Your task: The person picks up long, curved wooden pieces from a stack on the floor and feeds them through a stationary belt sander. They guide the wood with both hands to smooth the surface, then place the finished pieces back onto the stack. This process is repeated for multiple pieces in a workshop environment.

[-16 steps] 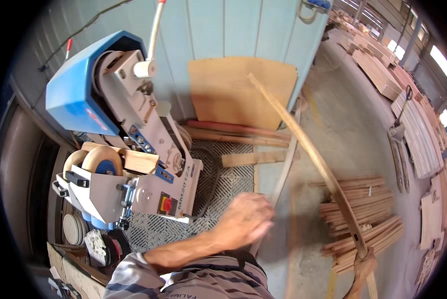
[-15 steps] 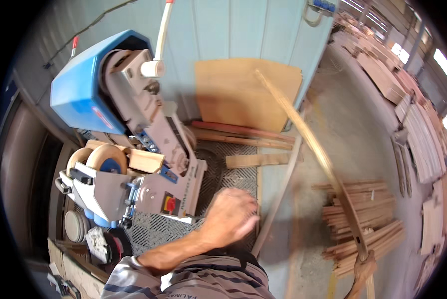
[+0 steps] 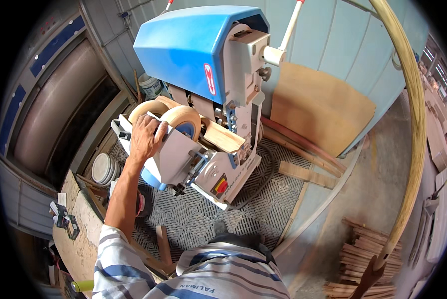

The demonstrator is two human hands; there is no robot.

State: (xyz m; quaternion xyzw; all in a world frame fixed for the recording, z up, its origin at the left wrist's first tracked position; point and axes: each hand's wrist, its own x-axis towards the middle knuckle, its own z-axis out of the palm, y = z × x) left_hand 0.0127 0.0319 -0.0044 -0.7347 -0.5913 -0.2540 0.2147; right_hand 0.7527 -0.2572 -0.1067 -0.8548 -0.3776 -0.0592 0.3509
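My left hand (image 3: 148,135) reaches onto the grey belt sander (image 3: 243,74) with a blue hood. Its fingers curl over the top edge of a pale metal guard plate (image 3: 169,154), beside two tan wheels (image 3: 179,118). At the lower right, my right hand (image 3: 370,275) is closed round the lower end of a long wooden strip (image 3: 417,114). The strip rises past the right side of the sander and leaves the picture at the top. It looks curved, though the lens bends edges here. A red and yellow switch (image 3: 220,185) sits on the sander's front.
Stacked wooden strips (image 3: 368,254) lie on the floor at the right. A brown board (image 3: 318,107) leans on the wall behind the sander. A short plank (image 3: 307,174) lies on the black mat (image 3: 183,219). White lids (image 3: 104,168) and a worktop (image 3: 79,224) are at the left.
My left hand has gone from in front of my body onto the sander's guard plate. The view has swung left, and the wooden strip now stands more upright, still in my right hand.
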